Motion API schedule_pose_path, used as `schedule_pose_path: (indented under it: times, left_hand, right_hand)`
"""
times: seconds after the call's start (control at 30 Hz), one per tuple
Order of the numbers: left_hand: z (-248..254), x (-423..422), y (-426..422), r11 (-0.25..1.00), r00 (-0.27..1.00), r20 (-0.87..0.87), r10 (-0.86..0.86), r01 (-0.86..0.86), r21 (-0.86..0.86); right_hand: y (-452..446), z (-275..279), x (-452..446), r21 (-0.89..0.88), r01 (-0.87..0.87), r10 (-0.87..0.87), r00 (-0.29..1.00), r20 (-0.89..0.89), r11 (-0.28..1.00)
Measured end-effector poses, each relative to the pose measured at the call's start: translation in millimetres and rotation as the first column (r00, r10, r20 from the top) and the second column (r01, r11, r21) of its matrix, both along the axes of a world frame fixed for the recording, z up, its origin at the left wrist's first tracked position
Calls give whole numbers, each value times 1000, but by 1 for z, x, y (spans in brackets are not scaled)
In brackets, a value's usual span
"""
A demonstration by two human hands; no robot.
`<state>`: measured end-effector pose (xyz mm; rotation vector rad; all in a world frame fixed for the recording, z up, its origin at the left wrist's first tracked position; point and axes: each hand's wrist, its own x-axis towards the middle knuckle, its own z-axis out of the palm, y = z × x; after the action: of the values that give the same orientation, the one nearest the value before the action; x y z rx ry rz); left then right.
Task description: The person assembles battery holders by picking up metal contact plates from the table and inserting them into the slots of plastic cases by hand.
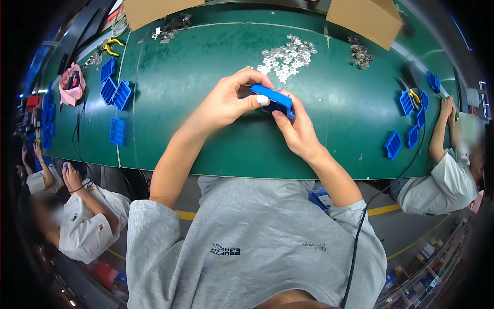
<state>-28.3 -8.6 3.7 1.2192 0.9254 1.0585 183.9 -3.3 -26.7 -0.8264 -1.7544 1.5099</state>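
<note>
A blue plastic tray-like part (275,98) is held above the green table by both of my hands, tilted on edge. My left hand (234,98) pinches its left end, the thumb on the near side and the fingers over the top. A white wrap covers the left thumb's tip. With its thumb below and fingers behind, my right hand (297,123) grips the right end. The part's inside is mostly hidden. Just beyond my hands lies a spread pile of small clear and whitish pieces (289,56).
Blue compartment trays (117,131) lie at the left, and more blue trays (393,144) at the right. Dark small parts (360,53) and cardboard boxes (364,20) are at the back. Yellow-handled pliers (112,47) sit far left. People work on both sides. A black cable (355,247) crosses at right.
</note>
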Motion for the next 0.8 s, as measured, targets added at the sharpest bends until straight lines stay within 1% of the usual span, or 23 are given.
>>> schedule_pose_path:
  times: [0.07,0.1,0.17,0.2,0.23,0.27,0.3,0.33,0.37,0.4,0.43,0.47,0.5,0.53,0.57,0.6,0.63,0.7,0.73,0.77,0.8]
  left_hand:
    - [-3,1,0,998,999,-43,23,-20,67]
    - [-3,2,-1,994,995,-81,64,-56,93]
    - [-2,7,-2,981,980,-146,138,-114,158]
    - [-1,7,-1,985,977,-145,155,-142,93]
    - [1,4,-1,986,976,-139,165,-163,27]
    - [2,1,-2,982,975,-132,176,-183,-40]
    - [20,-6,-2,953,928,-272,255,-288,-91]
    - [24,-25,-3,931,885,-300,356,-363,34]
    - [26,-49,-9,883,830,-302,469,-448,140]
    - [30,-73,-22,799,694,-401,598,-550,241]
    - [32,-98,-39,715,588,-439,679,-665,215]
    - [21,-135,-59,651,508,-448,736,-712,263]
    - [14,-164,-79,566,411,-437,800,-758,324]
    - [8,-199,-100,549,323,-538,778,-766,334]
    - [-3,-234,-120,536,196,-659,726,-762,363]
    - [-8,-254,-132,488,20,-684,730,-716,499]
    - [-4,-259,-138,452,-152,-677,720,-638,623]
    - [2,-253,-137,394,-397,-605,690,-496,774]
    - [6,-242,-131,369,-509,-544,667,-409,835]
    - [7,-231,-118,336,-396,-509,764,-428,839]
    - [9,-204,-98,314,-311,-490,814,-475,822]
  right_hand:
    - [3,-2,3,25,-17,16,1000,18,1000]
    - [6,-3,3,39,-25,24,999,28,999]
    - [10,-8,1,24,-40,40,999,-26,999]
    - [11,-8,2,20,-35,36,998,-47,999]
    - [11,3,1,-55,-70,68,997,-22,996]
    - [9,4,-1,-80,-51,48,998,-42,996]
    - [10,3,1,-106,-36,29,998,-64,994]
    - [17,-4,8,-15,-14,12,990,-139,1000]
    - [22,18,28,47,80,-82,996,31,996]
    - [28,31,52,327,253,-324,928,184,911]
    - [23,46,73,420,517,-619,770,151,746]
    - [24,54,98,576,620,-818,551,164,533]
    - [28,40,142,553,744,-914,396,88,375]
    - [33,24,184,633,747,-978,175,112,206]
    - [34,9,225,779,609,-983,9,184,152]
    - [32,2,240,755,627,-939,-107,327,192]
    - [32,-6,247,711,656,-889,-129,439,255]
    - [25,-18,245,760,510,-810,-188,555,402]
    - [26,-19,239,738,553,-806,-188,562,386]
    - [27,-16,234,732,561,-799,-193,570,386]
    - [28,-12,228,726,568,-791,-200,579,388]
